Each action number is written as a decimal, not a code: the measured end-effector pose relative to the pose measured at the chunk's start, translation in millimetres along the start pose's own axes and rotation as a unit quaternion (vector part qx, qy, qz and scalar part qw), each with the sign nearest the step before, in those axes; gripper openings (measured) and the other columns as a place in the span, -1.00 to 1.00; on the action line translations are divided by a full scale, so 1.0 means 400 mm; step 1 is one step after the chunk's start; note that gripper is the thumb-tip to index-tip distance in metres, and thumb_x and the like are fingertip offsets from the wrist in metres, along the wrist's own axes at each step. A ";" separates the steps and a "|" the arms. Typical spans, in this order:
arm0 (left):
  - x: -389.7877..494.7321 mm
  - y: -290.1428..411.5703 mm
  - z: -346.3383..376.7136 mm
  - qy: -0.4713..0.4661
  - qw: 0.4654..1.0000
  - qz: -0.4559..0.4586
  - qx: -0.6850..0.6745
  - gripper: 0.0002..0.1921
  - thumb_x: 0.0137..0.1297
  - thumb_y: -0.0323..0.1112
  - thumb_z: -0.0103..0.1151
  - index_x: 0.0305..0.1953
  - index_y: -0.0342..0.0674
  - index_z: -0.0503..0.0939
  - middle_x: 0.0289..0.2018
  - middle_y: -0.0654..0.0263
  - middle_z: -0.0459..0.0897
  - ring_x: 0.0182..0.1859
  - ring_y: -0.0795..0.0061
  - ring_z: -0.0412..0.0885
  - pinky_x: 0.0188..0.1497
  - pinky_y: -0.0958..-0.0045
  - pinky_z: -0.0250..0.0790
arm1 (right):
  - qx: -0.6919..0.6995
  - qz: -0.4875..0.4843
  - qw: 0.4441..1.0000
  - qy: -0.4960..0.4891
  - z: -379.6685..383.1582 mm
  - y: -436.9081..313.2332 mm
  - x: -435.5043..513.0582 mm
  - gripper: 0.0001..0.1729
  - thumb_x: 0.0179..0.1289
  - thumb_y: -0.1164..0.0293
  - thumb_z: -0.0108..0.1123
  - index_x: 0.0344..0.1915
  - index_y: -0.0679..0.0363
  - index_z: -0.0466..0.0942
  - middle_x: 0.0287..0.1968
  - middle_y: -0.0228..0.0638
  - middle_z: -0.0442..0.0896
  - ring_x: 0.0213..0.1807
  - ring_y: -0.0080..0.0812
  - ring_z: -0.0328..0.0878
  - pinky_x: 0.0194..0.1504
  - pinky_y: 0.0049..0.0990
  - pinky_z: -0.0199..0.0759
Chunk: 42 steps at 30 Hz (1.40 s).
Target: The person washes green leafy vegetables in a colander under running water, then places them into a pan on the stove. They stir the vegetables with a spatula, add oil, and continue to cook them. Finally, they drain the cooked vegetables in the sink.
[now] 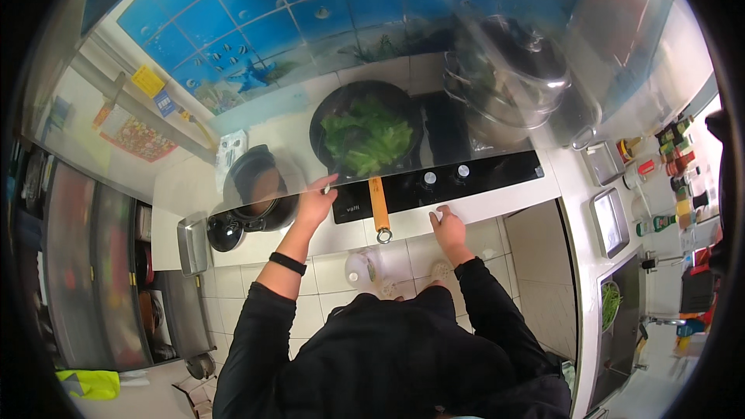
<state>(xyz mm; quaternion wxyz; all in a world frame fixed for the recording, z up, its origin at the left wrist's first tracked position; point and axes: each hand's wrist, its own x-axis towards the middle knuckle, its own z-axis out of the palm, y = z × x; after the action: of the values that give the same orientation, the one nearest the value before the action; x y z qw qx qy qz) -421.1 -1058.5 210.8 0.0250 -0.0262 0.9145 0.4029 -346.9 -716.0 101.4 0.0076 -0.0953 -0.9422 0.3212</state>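
Observation:
A black wok [317, 128] holds green leafy vegetables [369, 137] on the black glass gas hob [401, 191]. Its wooden handle [379, 203] points toward me, between my hands. At the lower edge of a transparent panel [279, 93], my left hand [316, 205] reaches left of the handle, thumb and finger close to that edge; whether it grips the panel I cannot tell. My right hand [451, 231] is at the counter's front edge, below the hob knobs [429, 179], fingers loosely bent with nothing visible in them. The wok and vegetables show through the panel.
Left of the hob stand a dark pot [253, 186], a black lid [224, 231] and a metal tray [193, 244]. A lidded steel steamer pot [506, 81] is at the back right. Farther right are metal trays [609, 222], bottles and a sink [620, 355] with green beans [611, 304].

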 end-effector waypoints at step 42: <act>-0.465 0.257 0.815 -0.432 0.889 -0.131 -0.072 -0.74 0.42 -0.34 0.04 0.05 -0.28 0.48 -0.41 0.26 0.58 -0.45 0.57 0.51 -0.39 0.54 0.42 | -0.060 0.535 0.751 0.382 -0.882 1.197 -1.027 -0.77 0.14 0.28 0.19 -0.26 0.15 0.62 -0.25 -0.09 0.69 -0.16 0.00 0.62 -0.10 -0.13 0.49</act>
<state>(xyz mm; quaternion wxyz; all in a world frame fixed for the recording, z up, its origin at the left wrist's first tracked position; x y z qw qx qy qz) -234.5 -743.3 79.4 0.4683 0.0293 0.7703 0.4319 166.8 -207.3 110.3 0.1883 -0.6987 -0.6731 0.1528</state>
